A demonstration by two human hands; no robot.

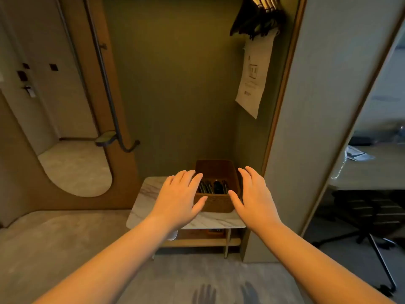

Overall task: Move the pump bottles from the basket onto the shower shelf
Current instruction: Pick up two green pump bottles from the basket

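Evidently nothing is moved yet: dark pump bottles [213, 187] lie in the brown basket [217, 202] on the marble table [142, 207], left hand [178, 197] and right hand [254, 194] spread flat, holding nothing, either side; no shower shelf visible.

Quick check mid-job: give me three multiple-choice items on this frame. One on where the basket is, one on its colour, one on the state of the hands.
1. Where does the basket stand?
A. on the marble-topped table
B. on the floor
C. on a chair

2. What colour is the basket?
A. white
B. brown
C. blue

3. What are the left hand and right hand doing?
A. both grip bottles
B. one lifts the basket
C. both are open and hold nothing

Answers:
1. A, its base sits on the marble top.
2. B, its woven walls are brown.
3. C, the fingers are straight on either side of the basket.
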